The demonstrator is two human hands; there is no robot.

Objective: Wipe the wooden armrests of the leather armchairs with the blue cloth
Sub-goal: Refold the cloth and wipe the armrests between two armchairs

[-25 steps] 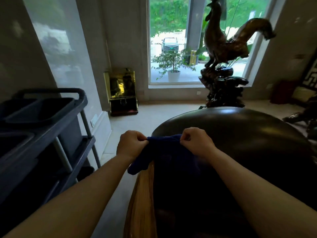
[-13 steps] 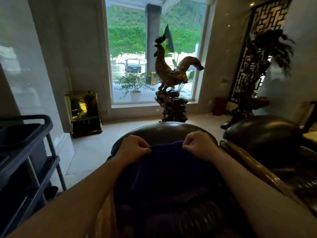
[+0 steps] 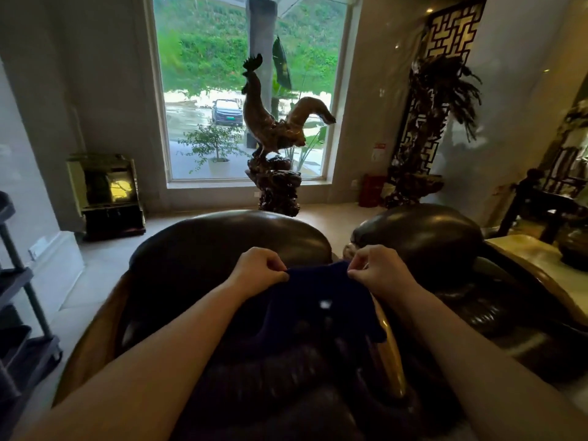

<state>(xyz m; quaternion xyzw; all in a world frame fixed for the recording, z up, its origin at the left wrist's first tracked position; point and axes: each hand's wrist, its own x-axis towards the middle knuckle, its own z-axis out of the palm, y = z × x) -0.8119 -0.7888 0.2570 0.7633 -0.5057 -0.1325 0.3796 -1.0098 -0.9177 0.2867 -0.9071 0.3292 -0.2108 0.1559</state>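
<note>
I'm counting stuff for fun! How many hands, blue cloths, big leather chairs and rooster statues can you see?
Hands: 2, left hand and right hand
Blue cloth: 1
Leather armchairs: 2
Rooster statue: 1
Total: 6

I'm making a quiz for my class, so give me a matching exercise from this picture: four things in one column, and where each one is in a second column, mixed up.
Things:
1. blue cloth
2. rooster statue
3. potted plant
4. wooden armrest

Places:
A. outside, behind the window glass
B. pinched between the left hand and the right hand
C. between the two armchairs
D. indoors, in front of the window

Pairs: 1-B, 2-D, 3-A, 4-C
</note>
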